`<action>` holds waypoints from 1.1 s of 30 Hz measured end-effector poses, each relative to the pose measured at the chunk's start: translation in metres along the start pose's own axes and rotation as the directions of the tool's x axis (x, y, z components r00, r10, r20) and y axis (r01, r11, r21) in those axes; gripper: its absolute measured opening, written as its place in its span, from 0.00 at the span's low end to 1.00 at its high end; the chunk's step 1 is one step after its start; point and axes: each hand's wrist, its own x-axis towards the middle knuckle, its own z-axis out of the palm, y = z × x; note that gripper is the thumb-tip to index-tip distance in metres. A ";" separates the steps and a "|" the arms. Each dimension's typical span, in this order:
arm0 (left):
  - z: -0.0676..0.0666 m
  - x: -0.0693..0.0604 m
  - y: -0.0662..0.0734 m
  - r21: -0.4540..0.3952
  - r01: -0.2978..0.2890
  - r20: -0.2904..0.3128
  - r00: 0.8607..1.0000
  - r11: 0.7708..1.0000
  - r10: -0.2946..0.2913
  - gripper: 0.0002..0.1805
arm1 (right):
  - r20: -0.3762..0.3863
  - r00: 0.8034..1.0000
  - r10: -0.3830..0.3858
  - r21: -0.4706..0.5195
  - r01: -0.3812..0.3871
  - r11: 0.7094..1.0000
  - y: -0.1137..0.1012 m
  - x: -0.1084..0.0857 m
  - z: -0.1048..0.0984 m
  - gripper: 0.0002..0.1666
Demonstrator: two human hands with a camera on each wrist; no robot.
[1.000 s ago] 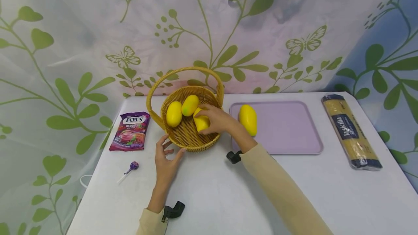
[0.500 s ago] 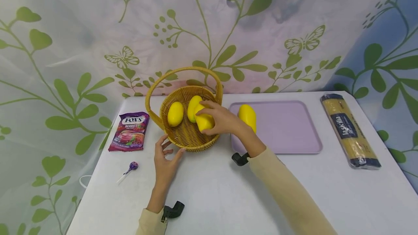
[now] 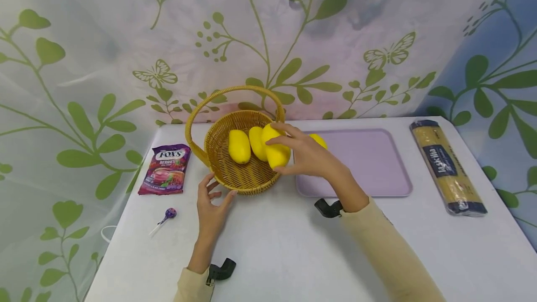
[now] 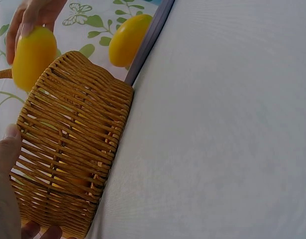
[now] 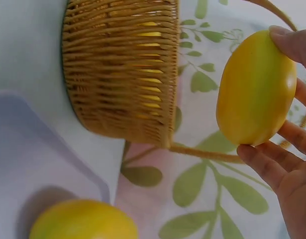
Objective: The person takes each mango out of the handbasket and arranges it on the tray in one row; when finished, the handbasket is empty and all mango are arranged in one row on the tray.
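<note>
My right hand (image 3: 312,155) pinches a yellow mango (image 3: 274,146) between thumb and fingers, over the right rim of the wicker basket (image 3: 241,178). Seen from the right wrist, the held mango (image 5: 257,89) is clear of the basket wall. Two more mangoes lie inside: one at the left (image 3: 239,147), another (image 3: 257,143) partly hidden by the held one. With thumb and fingers spread, my left hand (image 3: 211,213) holds the basket's front left side; the left wrist view has its thumb at the rim. Behind my right hand, a mango (image 3: 319,140) on the lilac tray (image 3: 369,167) is mostly hidden.
Left of the basket lie a Fox's candy bag (image 3: 165,169) and a wrapped lollipop (image 3: 168,214). A pack of spaghetti (image 3: 448,167) lies at the right edge of the white table (image 3: 277,246). The basket's tall handle (image 3: 235,88) arches up behind; a patterned curtain hangs beyond.
My right hand has lifted the mango and moved it right, from inside the basket to over its rim. The two mangoes in the basket have shifted right. My left hand has stayed put.
</note>
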 end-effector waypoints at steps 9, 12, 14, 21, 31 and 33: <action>0.002 -0.002 -0.027 0.007 0.029 -0.002 1.000 1.000 -0.029 0.42 | -0.076 0.997 -0.014 -0.022 0.012 1.000 0.002 -0.027 -0.025 0.35; 0.002 -0.001 -0.027 0.011 0.030 0.001 1.000 0.999 -0.030 0.42 | -0.100 0.995 0.001 -0.025 -0.004 1.000 0.009 -0.036 -0.034 0.35; 0.001 -0.001 -0.026 0.011 0.033 0.002 0.999 0.999 -0.033 0.42 | -0.116 0.993 0.008 -0.033 -0.012 0.999 0.015 -0.042 -0.039 0.35; 0.002 -0.001 -0.027 0.019 0.028 0.007 1.000 0.999 -0.028 0.42 | -0.145 0.987 0.064 -0.067 -0.074 0.995 0.041 -0.065 -0.050 0.37; 0.002 -0.001 -0.028 0.023 0.012 0.002 1.000 1.000 -0.012 0.42 | -0.139 0.970 0.198 -0.051 -0.206 0.977 0.083 -0.098 -0.050 0.36; 0.002 -0.001 -0.027 0.021 0.010 0.001 1.000 1.000 -0.010 0.42 | -0.134 0.968 0.210 -0.051 -0.219 0.974 0.090 -0.102 -0.049 0.36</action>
